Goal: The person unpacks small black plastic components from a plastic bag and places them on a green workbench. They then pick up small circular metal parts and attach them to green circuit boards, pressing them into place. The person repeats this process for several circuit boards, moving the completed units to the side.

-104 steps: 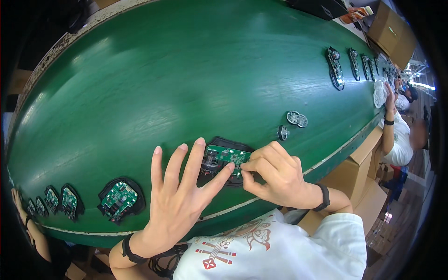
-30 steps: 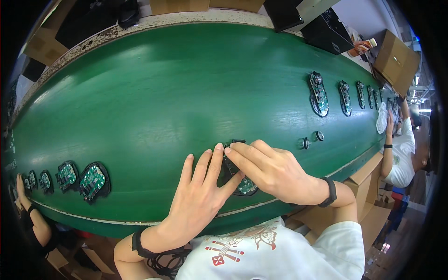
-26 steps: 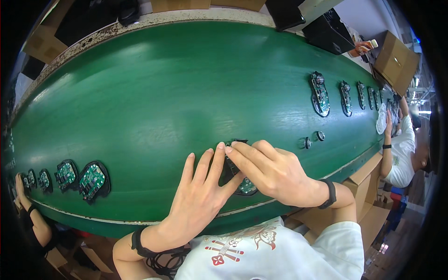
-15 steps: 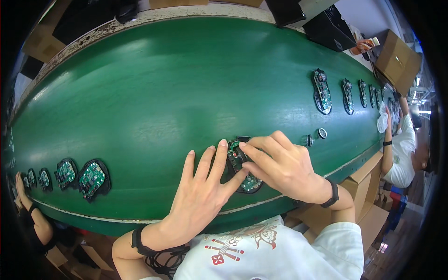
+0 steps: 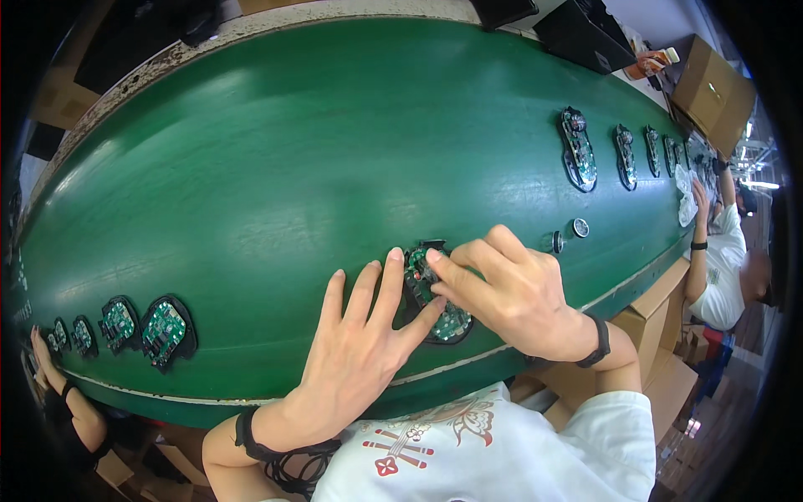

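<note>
A black device half with a green circuit board point(image 5: 452, 325) lies in front of me on the green work surface, partly hidden under my fingers. My left hand point(image 5: 355, 339) is spread flat beside it, its index fingertip at the upper left edge and its thumb across the board. Bent over the board from the right, my right hand point(image 5: 514, 289) has thumb and index finger close together near the upper end. Whatever sits between those fingertips is too small and covered to make out.
Two small round black-rimmed parts point(image 5: 580, 227) stand right of my hand. Similar board units lie in a row at far right point(image 5: 579, 151) and others at left point(image 5: 166, 330). Co-workers' arms reach in at both sides. Cardboard boxes point(image 5: 652, 314) stand beside the table's near edge.
The view has shifted slightly. My right thumb and index finger have moved a little over the board's upper part; my left hand stays almost where it was.
</note>
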The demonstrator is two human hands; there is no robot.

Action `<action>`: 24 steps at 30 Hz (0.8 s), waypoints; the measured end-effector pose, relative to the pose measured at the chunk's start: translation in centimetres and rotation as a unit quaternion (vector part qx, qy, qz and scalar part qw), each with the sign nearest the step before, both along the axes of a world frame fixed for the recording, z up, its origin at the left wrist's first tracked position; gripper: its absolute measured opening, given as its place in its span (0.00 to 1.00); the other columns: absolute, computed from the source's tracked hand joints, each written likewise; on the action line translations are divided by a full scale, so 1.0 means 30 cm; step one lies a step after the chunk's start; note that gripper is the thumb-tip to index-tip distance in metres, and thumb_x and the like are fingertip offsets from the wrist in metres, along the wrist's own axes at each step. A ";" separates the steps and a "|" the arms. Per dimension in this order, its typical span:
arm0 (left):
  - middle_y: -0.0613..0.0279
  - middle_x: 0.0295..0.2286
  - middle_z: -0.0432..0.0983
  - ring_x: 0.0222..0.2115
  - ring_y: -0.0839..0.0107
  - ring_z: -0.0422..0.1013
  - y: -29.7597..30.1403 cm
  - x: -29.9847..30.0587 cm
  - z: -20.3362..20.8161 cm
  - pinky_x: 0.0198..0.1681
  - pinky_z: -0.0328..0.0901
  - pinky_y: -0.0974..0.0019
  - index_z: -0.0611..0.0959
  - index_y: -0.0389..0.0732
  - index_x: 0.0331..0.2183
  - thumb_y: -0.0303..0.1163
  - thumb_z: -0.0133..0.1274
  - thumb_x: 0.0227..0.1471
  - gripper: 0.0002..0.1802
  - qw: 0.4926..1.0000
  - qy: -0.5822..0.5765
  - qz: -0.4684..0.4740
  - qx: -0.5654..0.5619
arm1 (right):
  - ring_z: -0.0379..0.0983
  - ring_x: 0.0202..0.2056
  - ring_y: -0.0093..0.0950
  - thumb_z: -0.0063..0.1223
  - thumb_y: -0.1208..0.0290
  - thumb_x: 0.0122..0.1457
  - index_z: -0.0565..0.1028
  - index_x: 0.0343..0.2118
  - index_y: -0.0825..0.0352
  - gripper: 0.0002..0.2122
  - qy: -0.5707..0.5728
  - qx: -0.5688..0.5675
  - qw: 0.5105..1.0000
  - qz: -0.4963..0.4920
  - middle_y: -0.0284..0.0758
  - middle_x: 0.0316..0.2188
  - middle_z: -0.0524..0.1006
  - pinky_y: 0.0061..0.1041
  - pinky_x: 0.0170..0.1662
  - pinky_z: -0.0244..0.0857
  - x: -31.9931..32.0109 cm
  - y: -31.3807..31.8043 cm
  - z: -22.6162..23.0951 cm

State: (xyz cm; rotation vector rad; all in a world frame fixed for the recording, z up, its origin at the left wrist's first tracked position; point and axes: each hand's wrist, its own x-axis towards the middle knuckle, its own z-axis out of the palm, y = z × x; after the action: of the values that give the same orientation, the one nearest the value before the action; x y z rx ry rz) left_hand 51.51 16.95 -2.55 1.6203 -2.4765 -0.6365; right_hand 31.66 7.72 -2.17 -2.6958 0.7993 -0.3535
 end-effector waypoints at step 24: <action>0.47 0.63 0.57 0.55 0.51 0.63 -0.058 0.022 -0.011 0.58 0.61 0.47 0.81 0.61 0.51 0.39 0.71 0.37 0.34 0.998 0.039 -0.056 -0.011 | 0.67 0.31 0.24 0.57 0.73 0.45 0.81 0.45 0.70 0.21 0.023 -0.147 0.988 -0.038 0.32 0.36 0.77 0.18 0.22 0.57 -0.013 0.089 -0.021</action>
State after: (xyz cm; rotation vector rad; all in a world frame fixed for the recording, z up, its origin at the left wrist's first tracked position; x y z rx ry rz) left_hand 52.17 15.22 -2.89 1.4284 -2.5214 -0.6700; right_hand 31.26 10.40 -2.81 -2.9609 0.9304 -0.4631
